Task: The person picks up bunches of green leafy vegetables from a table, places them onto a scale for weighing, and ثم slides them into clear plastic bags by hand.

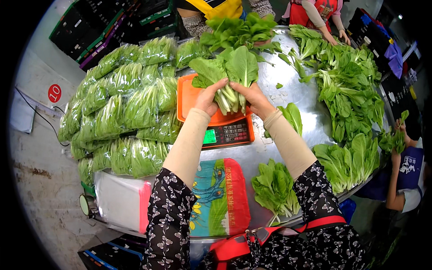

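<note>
Between my two hands is a bunch of leafy greens [229,74], its pale stems toward me and its broad leaves pointing away. My left hand [209,98] grips it from the left side, and my right hand [254,99] closes round it from the right. Both hands hold it above the orange tray [185,96] of a weighing scale. The scale's keypad and lit green display [209,137] face me. Just right of the scale, a few loose leaves [292,118] lie partly behind my right forearm.
Bagged greens [139,114] are stacked at left, above clear plastic bags [119,200]. A colourful printed sheet [220,198] lies in front, beside a loose bunch [275,189]. Piled greens [348,94] line the metal table's [297,92] right side. Co-workers' hands [337,37] handle greens at the far and right edges.
</note>
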`<state>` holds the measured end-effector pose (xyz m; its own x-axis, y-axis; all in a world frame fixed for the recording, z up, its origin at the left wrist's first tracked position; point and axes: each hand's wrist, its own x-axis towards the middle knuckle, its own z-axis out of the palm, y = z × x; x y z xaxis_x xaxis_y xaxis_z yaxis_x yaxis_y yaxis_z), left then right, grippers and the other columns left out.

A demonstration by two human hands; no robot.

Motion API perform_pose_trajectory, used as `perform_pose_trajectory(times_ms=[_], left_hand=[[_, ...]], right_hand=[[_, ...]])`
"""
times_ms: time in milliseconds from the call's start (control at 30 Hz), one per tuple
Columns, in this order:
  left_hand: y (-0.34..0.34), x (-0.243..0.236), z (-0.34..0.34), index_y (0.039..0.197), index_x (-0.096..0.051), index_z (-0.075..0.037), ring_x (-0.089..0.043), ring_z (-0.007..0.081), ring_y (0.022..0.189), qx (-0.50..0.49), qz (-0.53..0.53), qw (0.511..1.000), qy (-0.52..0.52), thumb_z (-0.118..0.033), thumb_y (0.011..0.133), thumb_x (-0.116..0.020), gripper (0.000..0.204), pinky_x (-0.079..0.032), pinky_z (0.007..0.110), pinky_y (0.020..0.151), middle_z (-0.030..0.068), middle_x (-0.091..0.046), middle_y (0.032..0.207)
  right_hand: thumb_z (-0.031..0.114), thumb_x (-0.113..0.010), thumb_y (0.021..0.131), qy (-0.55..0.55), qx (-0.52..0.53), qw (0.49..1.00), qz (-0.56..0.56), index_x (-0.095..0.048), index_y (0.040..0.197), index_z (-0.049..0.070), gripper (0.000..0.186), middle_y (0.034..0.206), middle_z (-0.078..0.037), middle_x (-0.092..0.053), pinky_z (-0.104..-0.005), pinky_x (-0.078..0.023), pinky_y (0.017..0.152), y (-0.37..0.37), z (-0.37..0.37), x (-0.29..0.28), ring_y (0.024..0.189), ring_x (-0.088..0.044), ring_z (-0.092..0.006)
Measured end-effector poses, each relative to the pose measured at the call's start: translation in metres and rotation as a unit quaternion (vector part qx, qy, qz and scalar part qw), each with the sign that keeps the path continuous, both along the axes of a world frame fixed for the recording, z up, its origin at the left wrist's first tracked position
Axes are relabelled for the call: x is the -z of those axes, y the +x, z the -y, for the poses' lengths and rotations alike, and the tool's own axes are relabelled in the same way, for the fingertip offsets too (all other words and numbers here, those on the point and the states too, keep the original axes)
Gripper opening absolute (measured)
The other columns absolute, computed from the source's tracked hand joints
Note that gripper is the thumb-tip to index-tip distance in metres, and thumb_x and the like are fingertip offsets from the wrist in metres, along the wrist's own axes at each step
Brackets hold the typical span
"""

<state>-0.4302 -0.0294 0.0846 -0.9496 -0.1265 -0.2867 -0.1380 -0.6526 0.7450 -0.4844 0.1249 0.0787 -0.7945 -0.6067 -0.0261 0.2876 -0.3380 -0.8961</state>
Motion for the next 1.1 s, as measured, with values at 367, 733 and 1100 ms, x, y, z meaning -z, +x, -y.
perform_pose_trajectory(times_ms=[367, 733, 1100], left_hand=[[0.150, -0.012, -0.015, 0.127, -0.046, -0.005, -0.056, 0.0216, 0.108, -0.074, -0.042, 0.995, 0.047, -0.008, 0.087, -0.063, 0.043, -0.048, 0.039, 0.093, 0.0080, -0.057, 0.116], [0.350, 0.050, -0.075, 0.135, -0.039, -0.005, -0.054, 0.0236, 0.114, -0.190, 0.059, 0.978, 0.064, -0.002, 0.084, -0.061, 0.055, -0.045, 0.038, 0.098, 0.0100, -0.053, 0.126], [0.420, 0.042, -0.048, 0.129, -0.044, 0.000, -0.055, 0.0194, 0.111, -0.037, 0.079, 0.995, 0.042, -0.004, 0.084, -0.063, 0.048, -0.045, 0.035, 0.094, 0.0102, -0.057, 0.120]], right_hand=[[0.014, -0.073, 0.081, 0.043, -0.036, 0.992, -0.115, -0.047, 0.127, 0.000, 0.054, 0.116, -0.010, -0.059, -0.0305, -0.049, 0.086, 0.115, -0.028, -0.038, 0.101, -0.058, -0.0163], [0.012, -0.068, 0.085, 0.077, -0.138, 0.987, -0.027, -0.046, 0.127, -0.001, 0.049, 0.114, -0.007, -0.059, -0.0297, -0.047, 0.088, 0.288, -0.059, 0.024, 0.103, -0.055, -0.0147], [0.015, -0.064, 0.086, 0.107, -0.037, 0.991, 0.076, -0.039, 0.134, 0.000, 0.056, 0.126, -0.009, -0.051, -0.0326, -0.038, 0.098, 0.398, -0.059, 0.038, 0.114, -0.049, -0.0180]])
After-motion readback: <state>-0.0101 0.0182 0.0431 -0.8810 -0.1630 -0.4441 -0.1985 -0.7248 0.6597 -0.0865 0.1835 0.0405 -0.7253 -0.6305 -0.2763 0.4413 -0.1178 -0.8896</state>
